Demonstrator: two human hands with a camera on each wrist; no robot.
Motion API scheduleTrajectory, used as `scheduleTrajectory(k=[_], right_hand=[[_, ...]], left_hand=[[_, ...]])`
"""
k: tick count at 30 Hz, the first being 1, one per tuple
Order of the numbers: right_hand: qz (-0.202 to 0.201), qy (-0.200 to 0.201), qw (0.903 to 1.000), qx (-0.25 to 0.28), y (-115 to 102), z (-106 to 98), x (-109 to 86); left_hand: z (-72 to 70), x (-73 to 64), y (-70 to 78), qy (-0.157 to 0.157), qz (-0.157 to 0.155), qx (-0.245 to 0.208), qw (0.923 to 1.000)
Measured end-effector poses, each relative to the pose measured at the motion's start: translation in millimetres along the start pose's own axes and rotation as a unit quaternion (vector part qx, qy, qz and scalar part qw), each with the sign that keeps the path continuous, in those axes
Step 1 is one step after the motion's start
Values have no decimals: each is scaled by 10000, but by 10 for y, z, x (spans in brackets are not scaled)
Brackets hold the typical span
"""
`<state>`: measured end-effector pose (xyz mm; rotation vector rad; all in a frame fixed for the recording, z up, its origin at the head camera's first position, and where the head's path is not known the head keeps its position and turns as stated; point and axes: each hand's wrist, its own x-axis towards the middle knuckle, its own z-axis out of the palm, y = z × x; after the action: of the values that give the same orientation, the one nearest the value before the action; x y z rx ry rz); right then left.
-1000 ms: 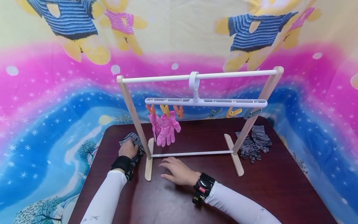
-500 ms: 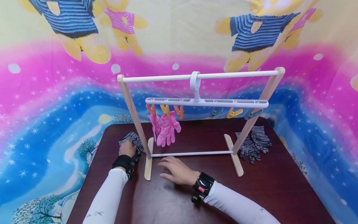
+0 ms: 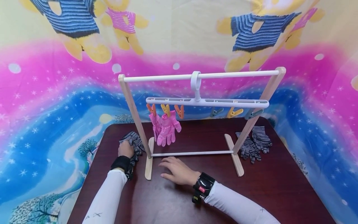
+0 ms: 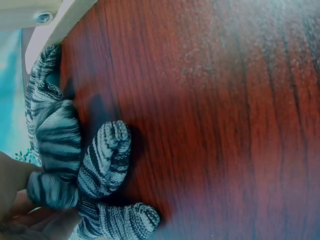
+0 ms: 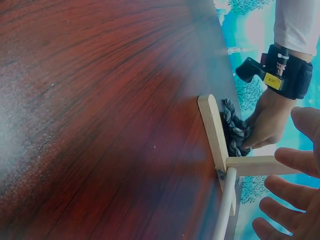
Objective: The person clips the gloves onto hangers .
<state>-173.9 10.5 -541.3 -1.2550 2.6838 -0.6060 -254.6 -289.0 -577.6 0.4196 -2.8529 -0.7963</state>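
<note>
1. The left hand [image 3: 125,149] is gripping the grey striped gloves [image 3: 133,141], its fingers curling over the bundle and pressing it onto the tabletop [image 3: 195,193].
2. The right hand [image 3: 176,170] is lying flat and relaxed on the tabletop, fingers spread and grasping nothing, just in front of the drying rack [image 3: 195,115] and its low crossbar.
3. The grey striped gloves are lying directly under the left hand, touching the outer side of the rack's left foot. The left hand is the nearer one by far; the rack's post is standing between the bundle and the right hand.
4. From the left wrist view the bundle is looking crumpled, so I cannot tell its long axis; knitted fingers [image 4: 107,155] are poking out toward the rack's foot.
5. The knit is thick and ribbed, dark and pale grey bands, soft and floppy.
6. On the rack, a white peg hanger [image 3: 207,102] is carrying pink gloves [image 3: 165,128] near its left end; another grey striped pair [image 3: 254,142] is lying beyond the rack's right foot.
</note>
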Motion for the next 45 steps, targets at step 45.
scheduleTrajectory(k=[45], right_hand=[[119,-19,9999,0,113,-19,-108]], left_hand=[[-318,-141,96,1458,-533,-1830,9708]])
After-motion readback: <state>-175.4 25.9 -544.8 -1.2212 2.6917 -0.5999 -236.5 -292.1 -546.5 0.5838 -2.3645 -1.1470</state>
